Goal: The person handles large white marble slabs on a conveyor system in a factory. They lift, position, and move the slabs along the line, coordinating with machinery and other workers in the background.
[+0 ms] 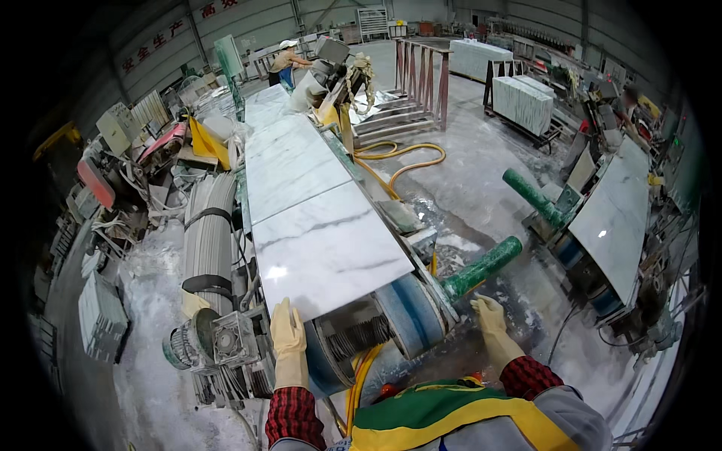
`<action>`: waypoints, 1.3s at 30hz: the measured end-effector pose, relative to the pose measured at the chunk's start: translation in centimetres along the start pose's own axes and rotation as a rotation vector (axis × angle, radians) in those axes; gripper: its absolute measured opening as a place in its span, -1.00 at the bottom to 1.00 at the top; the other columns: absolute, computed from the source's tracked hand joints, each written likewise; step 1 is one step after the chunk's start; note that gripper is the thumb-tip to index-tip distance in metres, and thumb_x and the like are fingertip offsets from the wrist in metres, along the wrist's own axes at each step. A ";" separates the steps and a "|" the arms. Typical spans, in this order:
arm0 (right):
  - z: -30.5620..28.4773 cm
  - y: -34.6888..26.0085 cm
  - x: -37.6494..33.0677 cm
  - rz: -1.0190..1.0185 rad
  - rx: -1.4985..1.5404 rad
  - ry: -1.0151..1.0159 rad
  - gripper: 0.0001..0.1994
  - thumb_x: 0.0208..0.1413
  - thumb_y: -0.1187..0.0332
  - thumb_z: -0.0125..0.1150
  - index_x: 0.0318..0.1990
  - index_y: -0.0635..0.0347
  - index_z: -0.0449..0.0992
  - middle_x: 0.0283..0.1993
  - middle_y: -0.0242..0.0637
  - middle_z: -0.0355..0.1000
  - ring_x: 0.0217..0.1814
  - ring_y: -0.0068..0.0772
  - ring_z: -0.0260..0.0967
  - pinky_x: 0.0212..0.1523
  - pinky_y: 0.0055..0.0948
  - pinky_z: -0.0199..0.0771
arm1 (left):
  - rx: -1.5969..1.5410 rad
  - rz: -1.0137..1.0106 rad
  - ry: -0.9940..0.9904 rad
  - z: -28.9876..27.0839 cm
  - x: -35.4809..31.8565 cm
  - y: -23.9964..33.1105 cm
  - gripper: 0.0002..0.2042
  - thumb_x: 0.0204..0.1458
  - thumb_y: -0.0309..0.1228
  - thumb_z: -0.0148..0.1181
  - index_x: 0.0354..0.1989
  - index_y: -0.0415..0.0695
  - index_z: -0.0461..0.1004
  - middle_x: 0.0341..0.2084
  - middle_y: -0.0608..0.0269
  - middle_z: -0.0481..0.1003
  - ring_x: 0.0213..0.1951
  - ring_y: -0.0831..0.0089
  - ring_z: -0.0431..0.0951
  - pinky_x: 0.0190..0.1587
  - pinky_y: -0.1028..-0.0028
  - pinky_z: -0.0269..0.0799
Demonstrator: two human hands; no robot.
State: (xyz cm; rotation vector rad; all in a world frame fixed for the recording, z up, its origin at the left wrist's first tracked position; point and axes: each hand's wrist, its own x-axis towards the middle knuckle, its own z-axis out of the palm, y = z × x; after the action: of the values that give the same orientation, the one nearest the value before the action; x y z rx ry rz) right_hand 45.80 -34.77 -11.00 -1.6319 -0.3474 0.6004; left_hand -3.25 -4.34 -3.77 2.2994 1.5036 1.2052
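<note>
The white grey-veined marble slab (320, 244) lay at the near end of the blue-roller conveyor line (410, 308), not yet lifted off; left hand (289, 340) rested flat, grip open, at its near edge, right hand (490, 317) open, holding nothing, just below the green roller arm (481, 268).

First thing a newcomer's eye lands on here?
The long white marble slab running up the frame's centre on a conveyor line. The person's gloved left hand rests at its near corner, while the gloved right hand sits just below a green roller. A second slab lies at right.
</note>
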 end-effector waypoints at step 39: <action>39.9 -15.2 20.8 -1.102 -0.936 -0.501 -0.44 0.34 0.11 0.24 0.39 0.22 0.52 0.53 0.03 0.43 0.66 0.06 0.24 0.71 0.00 0.09 | 0.477 0.080 -0.352 0.0 6.6 3.9 -0.38 0.27 -0.06 0.25 0.43 -0.16 0.47 0.39 -0.25 0.43 0.33 -0.32 0.40 0.41 -0.26 0.19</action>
State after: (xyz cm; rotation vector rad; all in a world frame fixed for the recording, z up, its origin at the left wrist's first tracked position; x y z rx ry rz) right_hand 41.93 11.74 -2.44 -1.7611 -1.9595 -0.0773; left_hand 0.70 -0.79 1.78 2.6984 1.7092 0.4382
